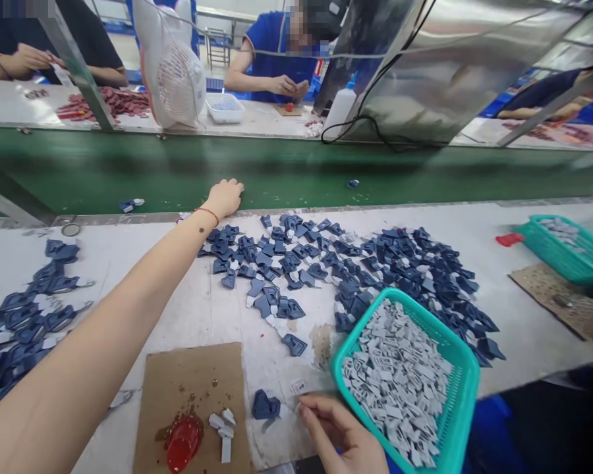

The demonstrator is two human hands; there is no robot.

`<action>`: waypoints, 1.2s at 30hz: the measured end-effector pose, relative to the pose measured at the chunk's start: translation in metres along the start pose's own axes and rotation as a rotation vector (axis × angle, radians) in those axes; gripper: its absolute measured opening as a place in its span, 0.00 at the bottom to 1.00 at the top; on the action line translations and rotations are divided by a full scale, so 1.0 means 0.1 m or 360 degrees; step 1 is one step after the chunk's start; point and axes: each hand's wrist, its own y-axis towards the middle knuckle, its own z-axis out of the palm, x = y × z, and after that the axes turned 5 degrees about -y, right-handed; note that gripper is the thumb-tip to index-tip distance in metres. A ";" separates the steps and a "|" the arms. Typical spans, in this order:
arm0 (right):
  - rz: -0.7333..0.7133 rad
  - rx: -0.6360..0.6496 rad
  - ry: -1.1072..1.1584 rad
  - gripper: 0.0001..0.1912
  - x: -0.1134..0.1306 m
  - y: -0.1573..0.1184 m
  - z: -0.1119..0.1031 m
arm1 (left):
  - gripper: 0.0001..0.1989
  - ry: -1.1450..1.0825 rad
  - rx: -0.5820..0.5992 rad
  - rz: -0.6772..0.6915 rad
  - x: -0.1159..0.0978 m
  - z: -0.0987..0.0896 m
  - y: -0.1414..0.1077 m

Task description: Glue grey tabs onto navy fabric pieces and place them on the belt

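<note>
My left hand [226,197] reaches out over the near edge of the green conveyor belt [286,174]; its fingers curl down and their tips are hidden. Beside the teal basket [462,395] of small grey parts [400,375], my right hand [343,431] is closed, thumb and fingertips together; what it pinches is too small to name. A single navy blue piece [265,405] lies just left of it. Several grey parts [222,431] and a red blob [184,442] rest on the cardboard [192,368]. Many navy pieces [286,250] are spread beyond.
More navy pieces [24,322] lie at the left. Another teal basket [568,263], a red object [508,239] and a brown board [548,296] sit at the right. Across the belt, people work near a white bottle [340,105] and a white tray [225,108].
</note>
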 end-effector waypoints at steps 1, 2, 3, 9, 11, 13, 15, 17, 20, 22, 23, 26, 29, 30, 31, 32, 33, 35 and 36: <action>0.0006 -0.0010 -0.0002 0.13 0.00 -0.01 0.01 | 0.17 -0.0027 0.0009 -0.0036 0.01 0.00 0.00; 0.0009 -0.0024 -0.0016 0.13 0.00 -0.02 0.02 | 0.17 -0.0061 0.0016 -0.0072 0.03 -0.01 0.00; 0.0008 -0.0037 -0.0046 0.14 0.01 -0.04 0.02 | 0.16 -0.0103 0.0020 -0.0107 0.05 -0.03 -0.01; -0.0214 -0.0151 -0.0530 0.15 0.00 -0.15 -0.06 | 0.19 -0.0552 -0.0070 -0.0281 0.14 -0.22 -0.14; -0.0373 -0.0148 -0.0713 0.16 -0.02 -0.20 -0.09 | 0.20 -0.0790 -0.0142 -0.0345 0.12 -0.31 -0.23; -0.0524 -0.0122 -0.0867 0.16 -0.04 -0.22 -0.10 | 0.16 -0.1060 -0.0182 -0.0392 0.07 -0.40 -0.38; -0.0642 -0.0107 -0.0960 0.14 -0.04 -0.21 -0.09 | 0.12 -0.1319 -0.0176 -0.0406 0.02 -0.50 -0.59; -0.0703 -0.0115 -0.0989 0.13 -0.04 -0.18 -0.06 | 0.10 -0.1523 -0.0129 -0.0392 -0.02 -0.60 -0.88; -0.0727 -0.0098 -0.1006 0.12 -0.04 -0.14 -0.04 | 0.07 -0.1980 0.0069 -0.0456 -0.06 -0.71 -1.40; -0.0787 -0.0067 -0.1017 0.11 -0.03 -0.11 -0.05 | 0.04 -0.2325 0.0240 -0.0546 -0.08 -0.77 -1.75; -0.0823 -0.0063 -0.1012 0.11 -0.01 -0.11 -0.06 | 0.02 -0.2450 0.0301 -0.0602 -0.09 -0.79 -1.92; -0.0908 -0.0092 -0.0908 0.09 0.10 -0.10 -0.07 | 0.04 -0.2608 0.0278 -0.0777 -0.12 -0.83 -2.41; -0.0924 -0.0053 -0.0728 0.05 0.34 -0.12 0.03 | 0.14 -0.2665 0.0073 -0.0861 -0.16 -0.80 -2.86; -0.0940 0.0001 -0.0658 0.04 0.43 -0.14 0.09 | 0.16 -0.2663 0.0004 -0.0883 -0.18 -0.78 -3.01; -0.0963 0.0077 -0.0585 0.03 0.53 -0.15 0.17 | 0.17 -0.2652 -0.0061 -0.0914 -0.19 -0.74 -3.16; -0.0992 0.0176 -0.0515 0.03 0.63 -0.17 0.26 | 0.18 -0.2638 -0.0118 -0.0955 -0.21 -0.69 -3.30; -0.1023 0.0275 -0.0453 0.04 0.71 -0.19 0.36 | 0.17 -0.2627 -0.0168 -0.0998 -0.22 -0.63 -3.44; -0.1049 0.0453 -0.0389 0.05 0.84 -0.22 0.56 | 0.14 -0.2620 -0.0223 -0.1058 -0.23 -0.51 -3.70; -0.1046 0.0526 -0.0394 0.05 0.88 -0.23 0.64 | 0.13 -0.2619 -0.0235 -0.1070 -0.23 -0.45 -3.82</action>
